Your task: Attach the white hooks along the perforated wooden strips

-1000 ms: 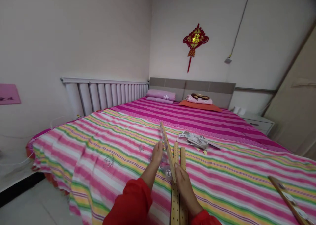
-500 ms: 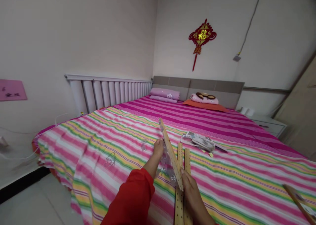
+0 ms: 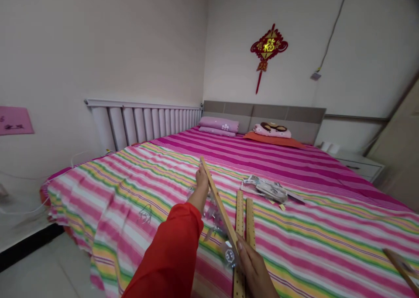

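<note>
A long wooden strip (image 3: 220, 205) is held aslant above the bed, its narrow edge turned up. Transparent plastic pieces (image 3: 230, 257) hang along its left side; how they are fixed is hidden. My left hand (image 3: 202, 179) is closed around the strip near its far end. Against the near end, my right hand (image 3: 254, 267) grips with the thumb along the wood and the other fingers mostly hidden. Beneath, two more wooden strips with rows of holes, a left one (image 3: 240, 210) and a right one (image 3: 250, 221), lie side by side, partly covered by the right hand.
Right of the strips lies a pile of plastic packets (image 3: 266, 189). A small clear bag (image 3: 145, 214) rests on the striped sheet (image 3: 124, 250) at left. Another brown-edged piece (image 3: 401, 267) is at the right. A white radiator (image 3: 140, 121) stands along the left wall.
The held strip has turned from its holed face onto its narrow edge. My left hand has moved farther away and slightly left along with the far end; the right hand has shifted slightly lower.
</note>
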The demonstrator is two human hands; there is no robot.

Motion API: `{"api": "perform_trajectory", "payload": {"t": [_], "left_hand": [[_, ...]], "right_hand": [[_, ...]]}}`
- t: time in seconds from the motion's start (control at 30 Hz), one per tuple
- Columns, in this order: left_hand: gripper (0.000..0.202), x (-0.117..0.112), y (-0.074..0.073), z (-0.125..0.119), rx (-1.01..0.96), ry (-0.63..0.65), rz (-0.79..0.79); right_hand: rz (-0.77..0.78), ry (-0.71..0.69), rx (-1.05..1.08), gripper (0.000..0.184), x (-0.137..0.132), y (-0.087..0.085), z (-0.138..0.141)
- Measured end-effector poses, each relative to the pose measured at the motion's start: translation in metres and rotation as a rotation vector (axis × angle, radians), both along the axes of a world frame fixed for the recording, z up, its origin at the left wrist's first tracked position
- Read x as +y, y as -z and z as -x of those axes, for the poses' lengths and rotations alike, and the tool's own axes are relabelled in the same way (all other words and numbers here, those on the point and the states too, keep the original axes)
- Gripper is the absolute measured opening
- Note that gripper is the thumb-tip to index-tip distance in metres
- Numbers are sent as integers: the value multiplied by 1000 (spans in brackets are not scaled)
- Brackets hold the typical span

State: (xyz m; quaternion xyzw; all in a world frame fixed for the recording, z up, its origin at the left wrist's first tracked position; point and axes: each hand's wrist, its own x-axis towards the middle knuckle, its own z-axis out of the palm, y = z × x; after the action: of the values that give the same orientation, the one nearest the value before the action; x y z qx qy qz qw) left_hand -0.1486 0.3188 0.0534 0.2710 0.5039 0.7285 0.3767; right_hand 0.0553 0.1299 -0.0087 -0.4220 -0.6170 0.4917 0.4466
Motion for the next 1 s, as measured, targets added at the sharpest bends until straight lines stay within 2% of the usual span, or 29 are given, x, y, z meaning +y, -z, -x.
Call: {"api": "perform_trajectory", "payload": {"t": [0.1,0.2,0.37,0.5,0.6,0.7,0.8,0.9,0.93,1.0], "left_hand": [[46,9,-6,10,-42,-61,18],[41,10,-4,16,-67,-55,36],[29,-4,-2,22,26,-33,83],[20,-34,-7,15,189,-69,104],[25,-70,-6,-9,299,-50,90],[42,-114,8,-42,490,91,72],[46,-151,30,-70,552,203,27],[46,-167,46,-80,581,352,16],[46,-168,48,-79,594,362,11],[44,-166,48,-72,625,304,-6]], "right_hand": [[-29,-11,-40,63,-3,1,-4],[-8,9,-31,63,-5,0,-6],[29,68,47,58,-7,-6,-7],[17,140,99,59,0,-7,-2],[-8,187,134,58,8,-7,5],[-12,251,166,59,13,-8,15],[-25,246,207,60,15,-10,24],[-19,228,244,60,15,-17,29],[-10,244,253,60,14,-20,29],[11,304,265,58,11,-26,24]]}}
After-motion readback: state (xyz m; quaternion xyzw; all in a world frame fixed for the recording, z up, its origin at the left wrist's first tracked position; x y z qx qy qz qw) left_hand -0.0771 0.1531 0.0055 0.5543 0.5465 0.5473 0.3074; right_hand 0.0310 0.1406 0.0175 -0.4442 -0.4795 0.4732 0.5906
